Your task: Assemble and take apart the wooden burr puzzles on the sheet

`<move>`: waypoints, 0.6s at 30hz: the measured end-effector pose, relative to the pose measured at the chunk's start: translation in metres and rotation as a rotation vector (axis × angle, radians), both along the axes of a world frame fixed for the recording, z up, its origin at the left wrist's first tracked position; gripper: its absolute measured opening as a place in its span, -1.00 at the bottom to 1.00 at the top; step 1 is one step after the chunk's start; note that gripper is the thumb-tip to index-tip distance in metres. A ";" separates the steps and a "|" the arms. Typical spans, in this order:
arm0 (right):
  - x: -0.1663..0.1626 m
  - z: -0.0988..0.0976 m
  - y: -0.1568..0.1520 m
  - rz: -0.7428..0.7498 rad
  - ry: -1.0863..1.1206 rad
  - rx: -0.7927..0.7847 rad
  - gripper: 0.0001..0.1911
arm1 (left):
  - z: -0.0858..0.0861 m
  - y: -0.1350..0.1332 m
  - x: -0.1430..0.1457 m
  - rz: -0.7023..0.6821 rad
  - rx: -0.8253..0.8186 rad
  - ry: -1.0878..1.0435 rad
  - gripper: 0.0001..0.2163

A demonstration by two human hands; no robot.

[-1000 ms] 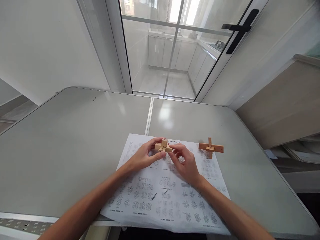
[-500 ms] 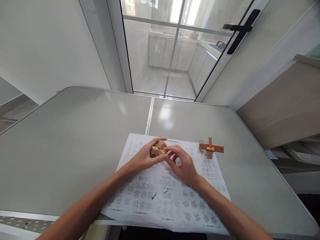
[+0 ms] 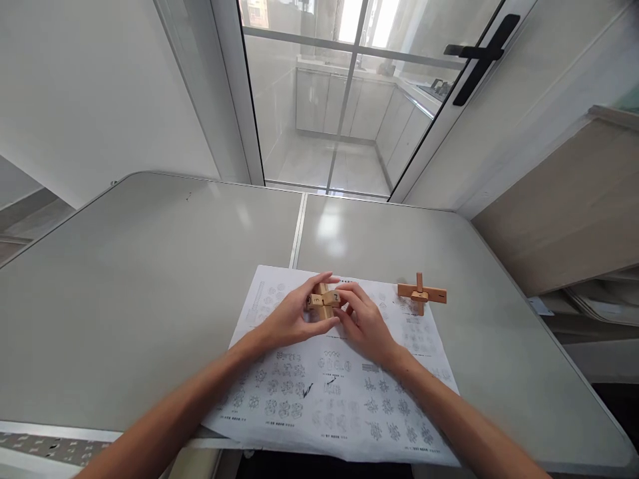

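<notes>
A light wooden burr puzzle (image 3: 323,301), made of interlocking blocks with dark numbers on some faces, is held over the upper part of a printed sheet. My left hand (image 3: 292,311) wraps round it from the left, thumb on the near side and fingers on the far side. My right hand (image 3: 363,321) pinches the puzzle's right side, at the block marked 2. The undersides of the blocks are hidden. Right of my hands, a darker wooden cross-shaped puzzle (image 3: 421,293) lies across the sheet's upper right edge, touched by neither hand.
The white paper sheet (image 3: 344,399), printed with rows of small puzzle diagrams, lies over the near edge of the grey table (image 3: 150,286). A metal seam (image 3: 299,229) crosses the tabletop. Beyond stands a glass door (image 3: 319,100) with a black handle; shelves (image 3: 599,299) are at the right.
The burr puzzle has been turned, so different numbered faces now show. My right fingers have closed in on its right side. The cross-shaped puzzle stays where it was.
</notes>
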State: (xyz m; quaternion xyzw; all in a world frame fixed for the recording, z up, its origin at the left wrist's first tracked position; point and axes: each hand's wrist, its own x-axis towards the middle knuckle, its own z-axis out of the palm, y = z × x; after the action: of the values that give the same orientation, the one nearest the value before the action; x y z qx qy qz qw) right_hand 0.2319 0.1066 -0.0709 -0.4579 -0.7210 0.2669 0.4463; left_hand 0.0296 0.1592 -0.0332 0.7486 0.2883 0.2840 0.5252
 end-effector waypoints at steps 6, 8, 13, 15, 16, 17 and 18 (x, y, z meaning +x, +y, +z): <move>0.000 0.005 0.001 -0.036 0.059 -0.045 -0.80 | 0.000 0.005 -0.003 0.066 0.071 0.081 -0.43; 0.001 0.006 0.001 -0.007 0.060 -0.081 -0.79 | 0.001 0.004 -0.003 0.066 0.085 0.081 -0.42; 0.007 0.009 0.001 0.072 0.087 -0.159 -0.80 | 0.001 0.003 -0.005 0.038 0.094 0.056 -0.40; 0.009 0.010 0.001 0.091 0.093 -0.182 -0.82 | 0.001 0.002 -0.005 0.029 0.097 0.048 -0.40; 0.009 0.011 0.001 0.094 0.095 -0.190 -0.82 | 0.001 0.002 -0.005 0.030 0.101 0.045 -0.40; 0.010 0.011 0.001 0.094 0.097 -0.199 -0.82 | 0.002 0.002 -0.006 0.035 0.107 0.043 -0.40; 0.010 0.012 0.002 0.092 0.101 -0.208 -0.81 | 0.002 0.002 -0.006 0.038 0.112 0.041 -0.40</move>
State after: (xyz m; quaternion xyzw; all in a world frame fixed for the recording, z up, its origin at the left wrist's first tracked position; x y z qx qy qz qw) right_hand 0.2424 0.1083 -0.0591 -0.4539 -0.6864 0.3832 0.4195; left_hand 0.0239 0.1614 -0.0308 0.7769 0.2969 0.2944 0.4708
